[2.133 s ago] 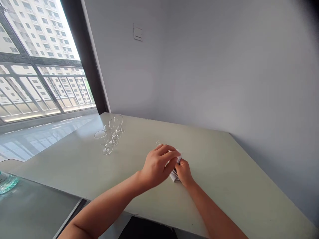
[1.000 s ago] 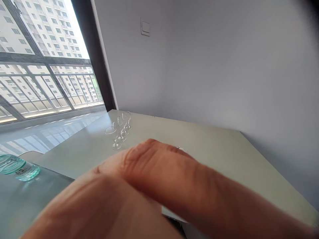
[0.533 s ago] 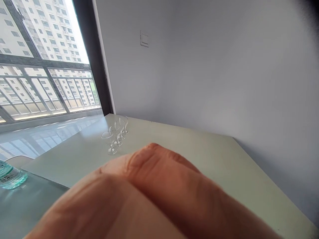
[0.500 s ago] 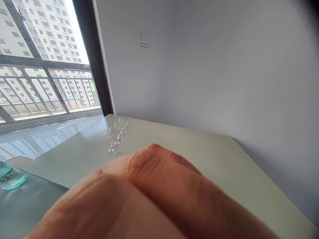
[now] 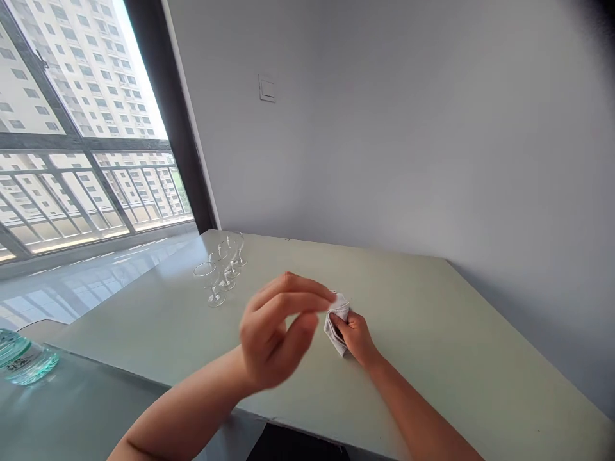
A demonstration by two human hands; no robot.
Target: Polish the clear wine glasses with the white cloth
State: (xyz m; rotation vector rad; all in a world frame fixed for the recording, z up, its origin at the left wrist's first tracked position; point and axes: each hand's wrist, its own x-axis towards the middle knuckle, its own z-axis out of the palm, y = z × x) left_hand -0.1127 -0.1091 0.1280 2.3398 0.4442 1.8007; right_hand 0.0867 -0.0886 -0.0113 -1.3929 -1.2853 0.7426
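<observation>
My left hand point(image 5: 281, 333) is raised above the table in front of me, its fingers curved and the thumb apart from them, with nothing visible between them. Its fingertips overlap the upper edge of a light grey-white cloth point(image 5: 340, 307) in the picture; whether they touch it I cannot tell. My right hand point(image 5: 358, 336) is closed on that cloth, the thumb pressed into its folds. Anything inside the cloth is hidden. To the left of both hands, several clear stemmed glasses point(image 5: 216, 298) stand upright in a row on the table.
The pale table point(image 5: 418, 307) reaches back to the grey wall point(image 5: 408, 128). A clear greenish bottle point(image 5: 29, 362) is at the far left on a lower dark surface point(image 5: 96, 410). A large window point(image 5: 86, 144) lies beyond the glasses.
One hand filled the lower view close to the camera before. Now both hands are lower and farther out over the table, and the cloth in the right hand shows.
</observation>
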